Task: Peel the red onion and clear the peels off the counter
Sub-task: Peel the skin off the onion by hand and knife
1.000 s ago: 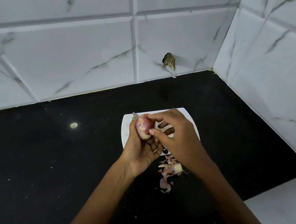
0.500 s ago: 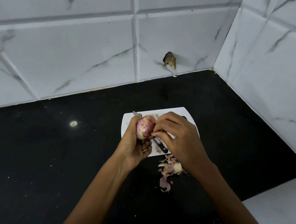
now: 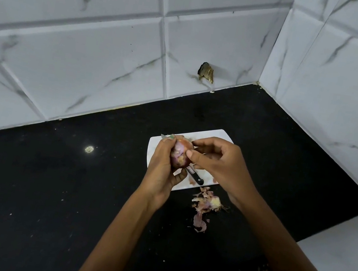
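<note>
The black stone-like bench (image 3: 46, 196) looks polished, faintly glossy and speckled with pale flecks, below glossy white marble-patterned wall tiles (image 3: 87, 55) with grey veins. The flat white cutting board (image 3: 217, 136) looks like smooth matt plastic. The loose purple-pink onion peels (image 3: 205, 204) appear thin, papery and dry.

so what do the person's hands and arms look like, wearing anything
Both forearms are bare to the bottom edge of the frame: no sleeves, watch, bracelets or gloves in view. The left hand has green polish on one fingernail near the top; the right hand shows a plain, unpainted thumbnail. No rings can be seen on either hand.
</note>
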The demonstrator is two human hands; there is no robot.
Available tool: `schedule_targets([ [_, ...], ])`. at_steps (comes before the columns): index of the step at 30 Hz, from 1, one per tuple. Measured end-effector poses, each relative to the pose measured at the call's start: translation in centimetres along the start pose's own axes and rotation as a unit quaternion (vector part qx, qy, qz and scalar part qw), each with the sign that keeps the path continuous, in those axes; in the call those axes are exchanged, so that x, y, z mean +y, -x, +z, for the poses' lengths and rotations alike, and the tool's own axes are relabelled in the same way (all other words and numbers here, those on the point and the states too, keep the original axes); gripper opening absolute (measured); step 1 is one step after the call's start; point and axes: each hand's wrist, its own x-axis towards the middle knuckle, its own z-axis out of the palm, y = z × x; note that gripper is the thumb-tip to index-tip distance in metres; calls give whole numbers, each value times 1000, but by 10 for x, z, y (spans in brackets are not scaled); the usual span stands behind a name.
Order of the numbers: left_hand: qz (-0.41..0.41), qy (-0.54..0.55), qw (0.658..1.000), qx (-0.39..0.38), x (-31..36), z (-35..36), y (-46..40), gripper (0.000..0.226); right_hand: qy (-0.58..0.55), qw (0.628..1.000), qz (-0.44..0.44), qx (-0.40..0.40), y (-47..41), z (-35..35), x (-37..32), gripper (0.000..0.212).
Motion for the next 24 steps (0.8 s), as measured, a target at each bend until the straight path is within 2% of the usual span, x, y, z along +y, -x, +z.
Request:
schedule_targets([
  [7,42,-31,998,19,-2,3,0,44,30,999,-20,19,-3,2,-3,27],
  [14,68,-47,996,18,-5,4,1,28,32,998,-31,33,-3,3,-2,24],
  [17,56,-34,998,12,-5,3,0,31,20,998,-37,41,-2,3,-1,20],
  [21,25,-1,1000,-13,-7,5,1,38,-19,995,-24,91,-1,4,1,16],
  [24,24,21,999,-12,-8,4,0,41,-18,997,-19,73,1,7,1,13],
])
